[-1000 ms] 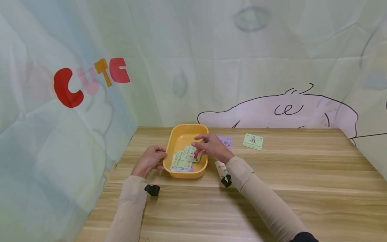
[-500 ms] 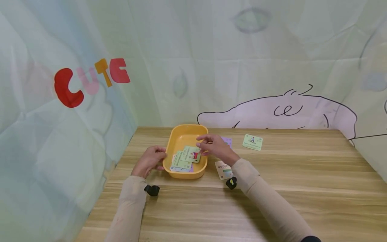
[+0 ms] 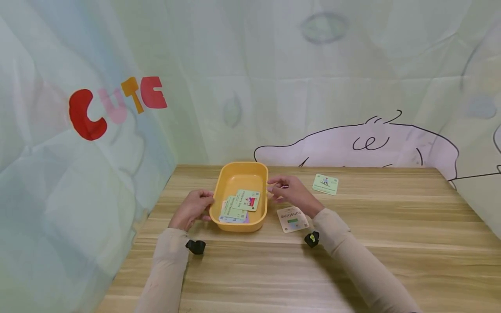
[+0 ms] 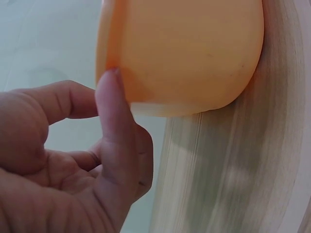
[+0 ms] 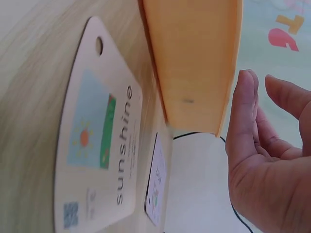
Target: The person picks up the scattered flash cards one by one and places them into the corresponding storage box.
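Observation:
A yellow plastic bin (image 3: pixel 240 227) stands on the table with several picture cards overlapping inside. On top lies a green "Children's Day" card (image 3: pixel 248 200), partly over a green "Spring Festival" card (image 3: pixel 235 213). My left hand (image 3: pixel 192 208) pinches the bin's left rim between thumb and fingers. Just outside the right rim is my right hand (image 3: pixel 294 194), fingers loosely extended and holding nothing. Beneath that hand's wrist, a "sunshine" card (image 3: pixel 292 219) lies flat on the table. The right wrist view also shows a purple-edged card (image 5: pixel 156 182) farther back, hidden by the hand in the head view.
Behind the right hand, a green card (image 3: pixel 325 184) with a figure on it lies on the wooden table (image 3: pixel 391 226). Printed fabric walls (image 3: pixel 219 121) rise along the table's left and back edges. A black wrist device (image 3: pixel 196 247) sits at each sleeve.
My right hand has moved right, from over the bin's cards to outside its rim, uncovering the "sunshine" card. The left hand stays at the left rim.

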A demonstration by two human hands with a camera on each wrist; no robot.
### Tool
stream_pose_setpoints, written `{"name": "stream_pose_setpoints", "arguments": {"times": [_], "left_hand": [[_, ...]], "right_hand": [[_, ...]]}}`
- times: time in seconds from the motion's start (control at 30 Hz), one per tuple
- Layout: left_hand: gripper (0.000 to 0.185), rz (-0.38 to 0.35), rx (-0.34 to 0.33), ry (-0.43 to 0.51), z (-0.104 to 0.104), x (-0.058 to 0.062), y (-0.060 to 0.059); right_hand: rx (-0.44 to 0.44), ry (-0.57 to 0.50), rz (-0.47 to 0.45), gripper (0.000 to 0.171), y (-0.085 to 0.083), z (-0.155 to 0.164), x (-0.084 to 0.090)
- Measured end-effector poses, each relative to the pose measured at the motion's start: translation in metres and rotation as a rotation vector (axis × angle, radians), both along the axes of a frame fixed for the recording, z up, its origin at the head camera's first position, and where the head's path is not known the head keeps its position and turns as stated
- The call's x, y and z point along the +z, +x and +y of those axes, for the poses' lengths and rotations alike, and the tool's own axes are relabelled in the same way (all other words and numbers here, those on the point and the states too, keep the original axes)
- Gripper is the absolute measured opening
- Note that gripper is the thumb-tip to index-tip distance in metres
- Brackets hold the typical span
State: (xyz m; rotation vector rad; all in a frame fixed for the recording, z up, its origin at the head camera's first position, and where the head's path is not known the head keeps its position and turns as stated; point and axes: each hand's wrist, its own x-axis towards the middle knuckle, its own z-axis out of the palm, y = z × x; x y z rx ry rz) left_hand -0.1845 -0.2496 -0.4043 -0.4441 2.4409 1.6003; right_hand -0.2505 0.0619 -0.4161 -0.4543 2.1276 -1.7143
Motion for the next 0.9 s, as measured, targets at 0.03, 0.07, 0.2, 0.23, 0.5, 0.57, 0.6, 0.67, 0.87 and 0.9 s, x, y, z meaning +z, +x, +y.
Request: {"name": "stream_pose_setpoints", "arguments": {"times": [0.03, 0.07, 0.2, 0.23, 0.5, 0.57, 0.6, 0.67, 0.87, 0.9], "left_hand": [[0.028, -0.001, 0.002, 0.001, 0.0, 0.0, 0.0], [0.028, -0.002, 0.002, 0.003, 0.0, 0.0, 0.0], [0.028, -0.014, 0.01, 0.007, 0.0, 0.0, -0.001], [0.028, -0.016, 0.011, 0.008, 0.0, 0.0, -0.001], [0.028, -0.02, 0.011, 0.008, 0.0, 0.0, -0.001], [0.028, -0.018, 0.007, 0.008, 0.0, 0.001, 0.0], [0.028, -0.016, 0.007, 0.01, 0.0, 0.001, 0.0], [0.029, -0.008, -0.002, 0.01, 0.001, 0.001, 0.0], [0.029, -0.002, -0.008, 0.016, 0.001, 0.001, 0.0], [0.03, -0.001, -0.008, 0.017, 0.001, 0.001, 0.0]], "right_hand": [[-0.005, 0.009, -0.004, 0.036, 0.0, 0.001, 0.0], [-0.008, 0.019, -0.004, 0.035, -0.001, 0.003, -0.001], [0.0, 0.012, -0.008, 0.039, -0.001, 0.01, -0.003], [0.002, 0.004, -0.005, 0.04, -0.001, 0.012, -0.004], [0.0, 0.01, 0.041, 0.038, 0.001, 0.024, -0.009], [-0.004, 0.037, 0.053, 0.038, 0.001, 0.026, -0.01], [-0.005, 0.054, 0.06, 0.038, 0.001, 0.028, -0.01], [-0.014, 0.091, 0.074, 0.037, 0.001, 0.031, -0.011], [-0.009, 0.16, 0.081, 0.035, 0.002, 0.04, -0.015], [-0.011, 0.17, 0.08, 0.035, 0.002, 0.041, -0.015]]}}
